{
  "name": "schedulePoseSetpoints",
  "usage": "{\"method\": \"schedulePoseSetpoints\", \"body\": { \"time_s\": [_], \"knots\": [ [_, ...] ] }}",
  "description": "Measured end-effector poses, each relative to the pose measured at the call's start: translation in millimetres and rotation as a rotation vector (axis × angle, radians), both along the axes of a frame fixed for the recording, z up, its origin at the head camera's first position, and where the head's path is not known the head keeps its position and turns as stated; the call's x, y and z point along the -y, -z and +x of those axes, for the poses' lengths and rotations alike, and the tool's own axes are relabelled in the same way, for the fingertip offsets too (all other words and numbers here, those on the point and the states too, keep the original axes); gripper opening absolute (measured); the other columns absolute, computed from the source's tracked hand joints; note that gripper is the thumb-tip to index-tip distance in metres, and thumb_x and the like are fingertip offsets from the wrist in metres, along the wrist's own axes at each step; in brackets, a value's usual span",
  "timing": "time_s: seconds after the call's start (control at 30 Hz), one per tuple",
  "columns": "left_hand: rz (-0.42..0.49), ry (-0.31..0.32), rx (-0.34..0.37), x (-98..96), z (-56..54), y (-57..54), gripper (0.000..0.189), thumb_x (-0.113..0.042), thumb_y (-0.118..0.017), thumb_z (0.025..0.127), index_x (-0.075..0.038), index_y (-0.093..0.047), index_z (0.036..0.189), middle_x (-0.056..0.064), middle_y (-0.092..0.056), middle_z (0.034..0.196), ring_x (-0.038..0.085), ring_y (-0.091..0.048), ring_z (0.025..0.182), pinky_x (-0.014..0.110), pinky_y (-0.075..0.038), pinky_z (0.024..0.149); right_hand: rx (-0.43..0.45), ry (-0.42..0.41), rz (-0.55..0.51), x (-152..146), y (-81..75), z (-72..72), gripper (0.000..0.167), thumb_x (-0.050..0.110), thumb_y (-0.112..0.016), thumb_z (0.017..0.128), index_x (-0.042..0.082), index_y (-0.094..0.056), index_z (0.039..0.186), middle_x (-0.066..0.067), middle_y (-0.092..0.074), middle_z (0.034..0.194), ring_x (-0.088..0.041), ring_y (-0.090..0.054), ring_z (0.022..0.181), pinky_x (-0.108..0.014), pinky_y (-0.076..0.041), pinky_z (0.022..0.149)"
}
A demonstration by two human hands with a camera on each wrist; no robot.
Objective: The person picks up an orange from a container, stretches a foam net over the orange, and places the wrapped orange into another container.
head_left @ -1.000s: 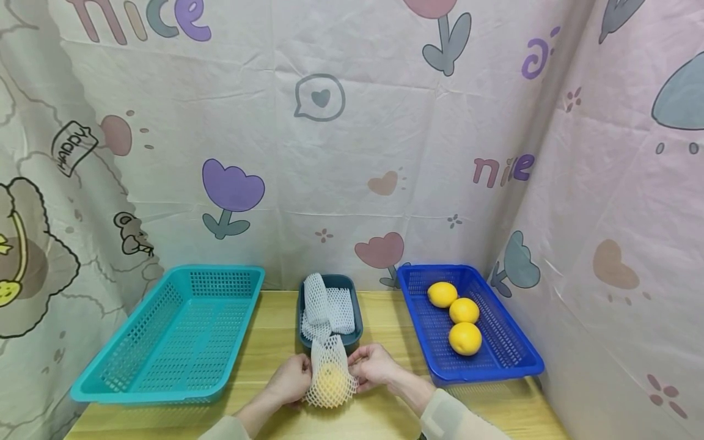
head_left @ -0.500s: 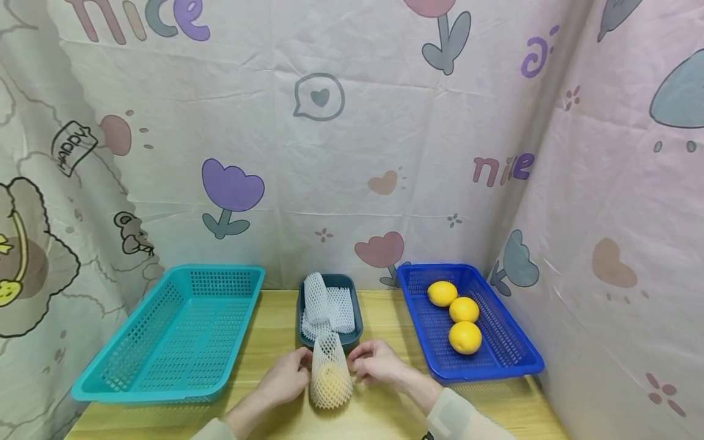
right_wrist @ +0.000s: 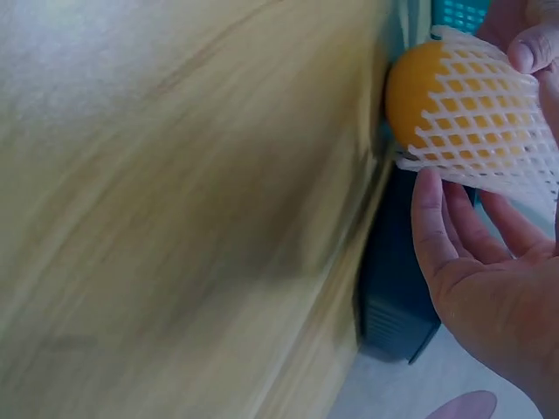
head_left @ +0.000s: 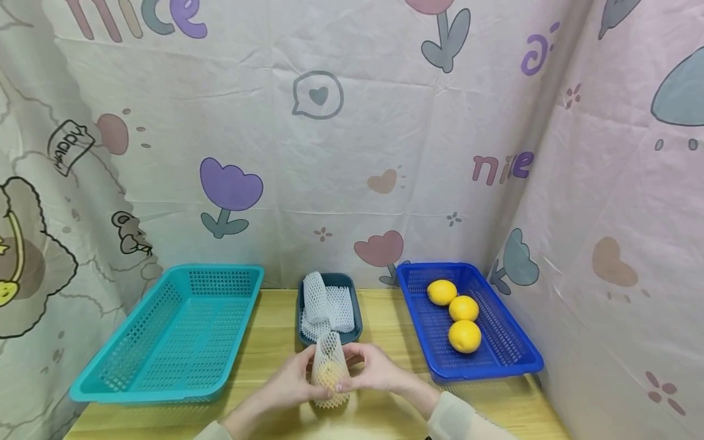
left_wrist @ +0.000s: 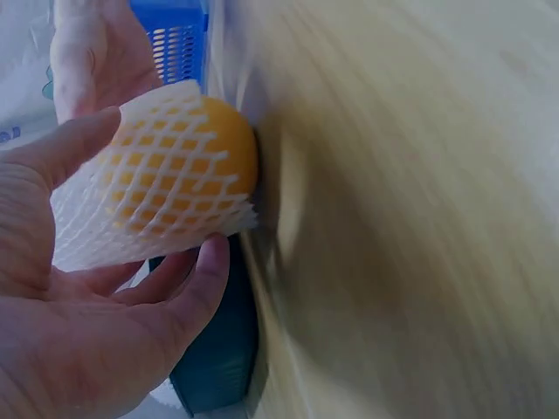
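Note:
A round orange (left_wrist: 236,148) sits inside a white foam net sleeve (head_left: 329,346) at the table's front, its bare end showing past the sleeve's edge in both wrist views. My left hand (head_left: 290,381) holds it from the left side, thumb in front and fingers curled behind. From the right, my right hand (head_left: 376,370) holds the same sleeved fruit, thumb on the near side. Both thumbs press the mesh near each other. The narrow end of the sleeve points away toward a small dark teal bin (head_left: 359,324) holding more foam nets (head_left: 342,308).
To the left stands a turquoise perforated basket (head_left: 159,391). A blue basket (head_left: 489,371) on the right holds three yellow-orange fruits (head_left: 464,337). Wooden table (head_left: 275,305) shows between them, and a printed cloth hangs behind and along both sides.
Both hands have come from the sleeve's sides to grip round the fruit, thumbs moving to the front. The net, spread wide earlier, now lies closer around the orange.

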State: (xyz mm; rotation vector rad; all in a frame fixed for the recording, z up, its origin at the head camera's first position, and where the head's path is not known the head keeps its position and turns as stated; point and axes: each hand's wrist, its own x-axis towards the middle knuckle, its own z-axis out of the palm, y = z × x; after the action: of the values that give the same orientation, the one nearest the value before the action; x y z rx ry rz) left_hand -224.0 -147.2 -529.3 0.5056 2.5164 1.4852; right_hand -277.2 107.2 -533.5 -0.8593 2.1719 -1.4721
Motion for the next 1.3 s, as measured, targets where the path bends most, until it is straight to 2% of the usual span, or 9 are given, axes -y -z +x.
{"method": "schedulePoseSetpoints", "body": {
  "time_s": [0.17, 0.37, 0.5, 0.63, 0.83, 0.93, 1.03, 1.17, 1.3],
  "knots": [
    [-0.037, -0.018, -0.057, -4.5, 0.4, 7.9, 0.089, -0.020, -0.102, 0.072, -0.009, -0.060, 0.150, 0.006, -0.078, 0.126, 0.021, -0.071, 0.112, 0.034, -0.058, 0.093, -0.049, 0.013, 0.031, 2.1, 5.8, 1.3, 0.059, 0.003, -0.097, 0.079, 0.004, -0.074, 0.134, -0.012, -0.081, 0.121, -0.004, -0.073, 0.105, -0.025, -0.066, 0.092],
    [-0.056, 0.000, -0.107, -6.8, 2.3, 13.9, 0.081, -0.017, -0.105, 0.068, -0.016, -0.065, 0.138, 0.001, -0.078, 0.119, 0.011, -0.070, 0.105, 0.027, -0.056, 0.088, -0.070, 0.008, 0.063, 4.7, 9.2, 0.8, 0.066, 0.000, -0.101, 0.074, 0.012, -0.075, 0.134, -0.007, -0.081, 0.121, -0.002, -0.072, 0.106, -0.022, -0.065, 0.087],
    [-0.102, -0.002, -0.150, -7.8, 4.1, 15.9, 0.080, -0.017, -0.105, 0.065, -0.018, -0.066, 0.134, -0.004, -0.076, 0.113, 0.007, -0.067, 0.101, 0.027, -0.055, 0.087, -0.093, 0.002, 0.091, 6.1, 9.7, 2.5, 0.070, 0.000, -0.103, 0.072, 0.013, -0.074, 0.134, -0.007, -0.080, 0.122, -0.002, -0.071, 0.107, -0.020, -0.064, 0.085],
    [-0.139, -0.007, -0.155, -8.3, 4.7, 17.9, 0.081, -0.017, -0.105, 0.064, -0.018, -0.065, 0.134, -0.005, -0.075, 0.112, 0.009, -0.067, 0.101, 0.030, -0.056, 0.088, -0.129, 0.006, 0.137, 6.9, 9.0, 4.9, 0.072, 0.002, -0.105, 0.069, 0.012, -0.074, 0.133, -0.005, -0.082, 0.118, 0.001, -0.072, 0.101, -0.018, -0.063, 0.083],
    [-0.165, -0.007, -0.155, -8.2, 4.0, 19.6, 0.080, -0.022, -0.105, 0.065, -0.018, -0.065, 0.134, -0.005, -0.074, 0.109, 0.008, -0.066, 0.099, 0.029, -0.056, 0.085, -0.266, 0.007, 0.244, 7.0, 10.6, 6.1, 0.070, 0.015, -0.109, 0.067, 0.016, -0.075, 0.128, 0.006, -0.082, 0.111, 0.006, -0.068, 0.095, -0.017, -0.059, 0.086],
    [-0.151, -0.008, -0.137, -7.4, 4.0, 18.7, 0.080, -0.029, -0.105, 0.068, -0.017, -0.066, 0.137, -0.004, -0.076, 0.111, 0.007, -0.066, 0.099, 0.029, -0.056, 0.085, -0.284, 0.001, 0.243, 6.7, 12.6, 5.5, 0.065, 0.018, -0.107, 0.070, 0.017, -0.075, 0.126, 0.009, -0.082, 0.109, 0.008, -0.067, 0.094, -0.017, -0.058, 0.086],
    [-0.109, -0.008, -0.086, -5.5, 3.7, 16.6, 0.080, -0.036, -0.105, 0.074, -0.013, -0.066, 0.140, -0.002, -0.077, 0.115, 0.009, -0.067, 0.102, 0.028, -0.056, 0.087, -0.252, -0.016, 0.201, 5.5, 13.7, 4.6, 0.059, 0.019, -0.105, 0.074, 0.016, -0.076, 0.126, 0.007, -0.082, 0.108, 0.008, -0.067, 0.094, -0.019, -0.059, 0.087],
    [0.003, 0.011, 0.007, -1.8, 0.8, 14.1, 0.079, -0.036, -0.102, 0.080, -0.004, -0.065, 0.143, 0.005, -0.078, 0.123, 0.015, -0.070, 0.108, 0.025, -0.057, 0.091, -0.118, -0.031, 0.119, 3.4, 11.3, 3.3, 0.051, 0.015, -0.099, 0.080, 0.013, -0.077, 0.127, 0.004, -0.081, 0.108, 0.004, -0.071, 0.094, -0.021, -0.062, 0.090],
    [0.141, 0.038, 0.110, 1.6, -3.2, 15.5, 0.077, -0.025, -0.095, 0.089, 0.007, -0.059, 0.149, 0.013, -0.078, 0.129, 0.019, -0.073, 0.114, 0.022, -0.059, 0.093, -0.032, -0.021, 0.077, 2.2, 6.3, 2.4, 0.047, 0.015, -0.093, 0.086, 0.009, -0.077, 0.129, 0.005, -0.080, 0.109, 0.002, -0.073, 0.094, -0.020, -0.062, 0.091]
  ]
}}
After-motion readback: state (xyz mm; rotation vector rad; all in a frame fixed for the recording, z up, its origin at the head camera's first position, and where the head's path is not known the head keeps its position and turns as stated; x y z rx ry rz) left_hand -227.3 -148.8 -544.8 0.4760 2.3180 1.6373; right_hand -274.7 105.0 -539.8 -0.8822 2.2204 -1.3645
